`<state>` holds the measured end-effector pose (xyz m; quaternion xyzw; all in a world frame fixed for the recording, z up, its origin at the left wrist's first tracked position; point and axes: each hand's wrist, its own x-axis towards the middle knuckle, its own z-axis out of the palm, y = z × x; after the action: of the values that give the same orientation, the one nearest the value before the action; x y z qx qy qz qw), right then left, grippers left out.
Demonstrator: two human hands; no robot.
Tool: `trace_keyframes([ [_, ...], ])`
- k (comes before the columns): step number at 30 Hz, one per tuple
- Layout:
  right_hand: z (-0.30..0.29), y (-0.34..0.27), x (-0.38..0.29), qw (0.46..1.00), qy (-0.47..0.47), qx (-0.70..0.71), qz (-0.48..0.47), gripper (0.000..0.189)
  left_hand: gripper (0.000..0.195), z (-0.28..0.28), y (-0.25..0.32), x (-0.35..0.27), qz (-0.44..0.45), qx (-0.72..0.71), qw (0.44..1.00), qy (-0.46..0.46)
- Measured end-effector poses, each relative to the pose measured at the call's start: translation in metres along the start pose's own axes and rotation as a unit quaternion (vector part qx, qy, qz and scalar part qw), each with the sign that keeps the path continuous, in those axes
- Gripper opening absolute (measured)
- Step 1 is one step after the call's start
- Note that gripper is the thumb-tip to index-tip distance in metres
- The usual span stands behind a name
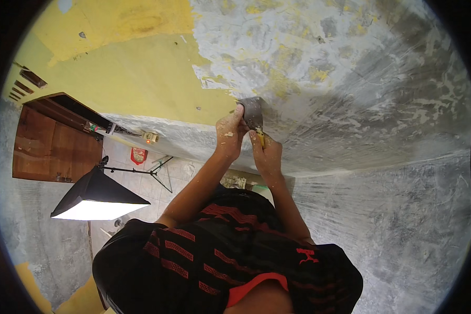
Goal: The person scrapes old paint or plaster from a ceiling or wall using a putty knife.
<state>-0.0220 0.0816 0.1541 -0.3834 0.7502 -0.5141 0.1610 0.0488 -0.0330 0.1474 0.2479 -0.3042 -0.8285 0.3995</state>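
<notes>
A wide putty knife with a dark metal blade and a yellow handle is held up before the wall. My right hand grips its handle, thumb along the top. At the blade's left edge is my left hand, its thumb on the metal and its other fingers partly hidden. Pale crumbs of paint or plaster stick to both hands. Around the blade, yellow-green paint on the left meets a scraped patch of whitish and grey plaster with yellow flecks.
To the left, a lit softbox lamp hangs from a stand on the tiled floor. Behind it are a brown wooden door and a red object. A wall socket shows a small light. A grey wall adjoins on the right.
</notes>
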Motion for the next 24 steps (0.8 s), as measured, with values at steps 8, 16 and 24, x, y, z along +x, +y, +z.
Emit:
trace_keyframes([
  [8, 0.005, -0.019, 0.013, 0.997, 0.007, 0.036, -0.061, 0.038, 0.028, 0.002, 0.020, 0.007, 0.011, -0.016, 1.000, 0.009],
  [16, 0.007, 0.022, -0.004, 1.000, -0.009, 0.025, -0.017, 0.036, 0.032, -0.009, -0.010, -0.004, -0.029, 0.008, 0.999, 0.015],
  [24, 0.023, 0.034, -0.008, 0.999, 0.008, 0.050, -0.017, 0.034, 0.030, -0.020, -0.008, 0.002, -0.012, 0.027, 0.999, -0.019],
])
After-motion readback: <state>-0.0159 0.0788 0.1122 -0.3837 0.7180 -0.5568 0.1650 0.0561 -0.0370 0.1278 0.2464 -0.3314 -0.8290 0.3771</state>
